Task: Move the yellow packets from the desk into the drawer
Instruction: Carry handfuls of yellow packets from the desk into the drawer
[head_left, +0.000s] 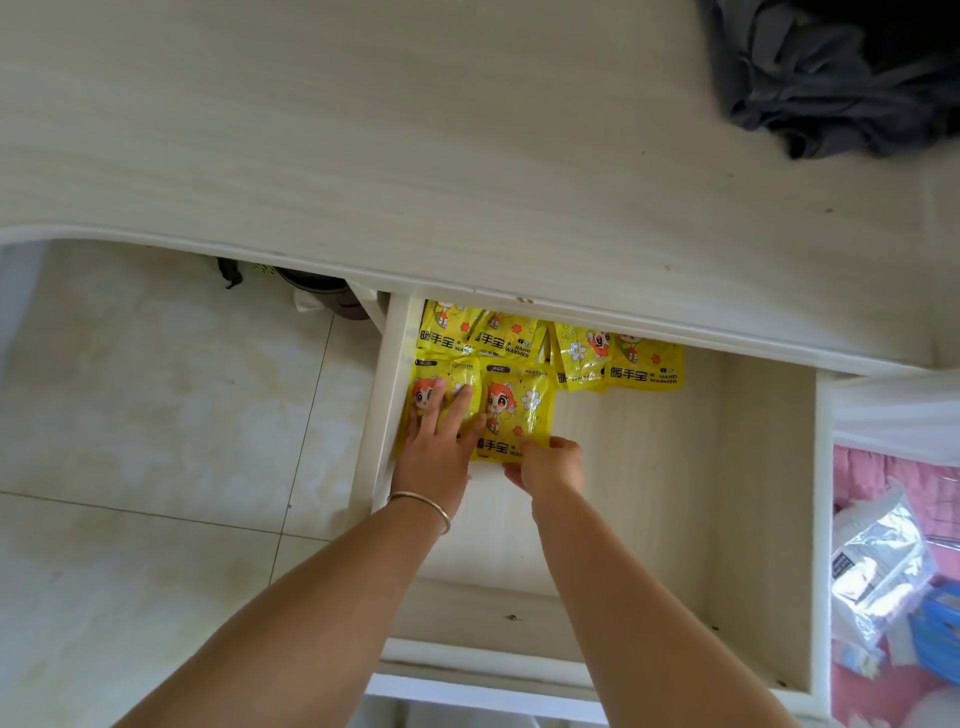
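Both forearms reach into the drawer (769, 467); left hand (436, 447) presses flat, right hand (550, 465) pinches a packet (514, 410).

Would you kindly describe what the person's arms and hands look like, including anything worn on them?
Both forearms are bare, with no sleeves in view. The left hand has a thin, plain metal bangle around its wrist. The right hand shows no bracelet, watch or glove. No rings are visible on either hand.
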